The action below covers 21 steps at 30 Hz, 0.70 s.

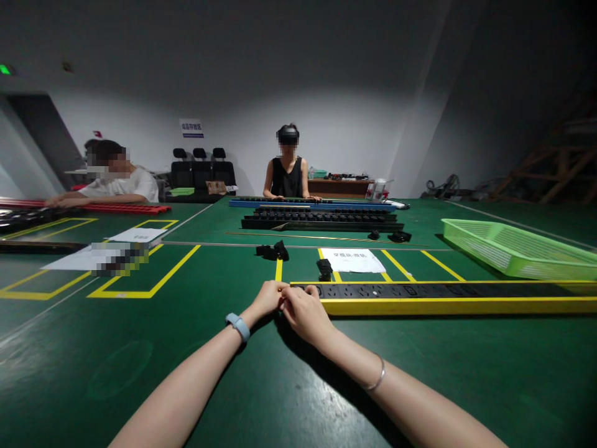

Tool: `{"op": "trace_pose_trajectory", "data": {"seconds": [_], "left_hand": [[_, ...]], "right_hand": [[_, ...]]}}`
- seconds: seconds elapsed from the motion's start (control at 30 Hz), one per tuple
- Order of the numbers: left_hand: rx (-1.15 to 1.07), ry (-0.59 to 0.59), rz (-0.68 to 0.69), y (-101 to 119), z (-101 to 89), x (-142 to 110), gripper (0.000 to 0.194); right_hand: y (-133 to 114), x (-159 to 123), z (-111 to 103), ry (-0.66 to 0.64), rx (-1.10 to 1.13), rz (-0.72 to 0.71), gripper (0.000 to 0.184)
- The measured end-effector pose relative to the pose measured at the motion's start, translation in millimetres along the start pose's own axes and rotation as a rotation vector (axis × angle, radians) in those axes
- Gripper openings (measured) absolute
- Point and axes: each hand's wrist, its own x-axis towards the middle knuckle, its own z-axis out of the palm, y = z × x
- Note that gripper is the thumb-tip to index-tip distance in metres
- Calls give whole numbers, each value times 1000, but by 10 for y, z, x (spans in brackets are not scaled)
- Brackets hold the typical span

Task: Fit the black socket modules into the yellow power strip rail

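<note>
A long yellow power strip point(443, 305) with a row of black socket modules point(373, 290) lies across the table in front of me. My left hand point(268, 299) is closed at the strip's left end, fingertips against it. Beside it, my right hand point(305, 311) rests over the same end with fingers bent and pinched together, touching the left fingertips. Whatever small piece may be between the right fingers is hidden. Just behind the strip sits a black module point(324, 269), and more black pieces point(273, 251) lie farther left.
A light green basket point(508, 246) stands at the right. Black rails point(321, 219) and a blue rail point(242, 203) lie across the table, before a person point(288, 174) in a headset. Paper labels point(353, 261) and yellow tape lines mark the green table point(186, 354). Another person point(125, 183) sits left.
</note>
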Motion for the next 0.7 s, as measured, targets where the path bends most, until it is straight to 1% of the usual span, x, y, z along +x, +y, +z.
{"op": "trace_pose_trajectory", "data": {"seconds": [0.3, 0.5, 0.7], "left_hand": [[-4, -2, -14, 85, -21, -33, 27], [14, -4, -16, 91, -28, -26, 27], [12, 7, 5, 77, -26, -26, 28]], "right_hand": [[21, -28, -2, 25, -58, 35, 16], [-28, -28, -17, 31, -108, 63, 16], [-41, -32, -27, 26, -106, 81, 16]]}}
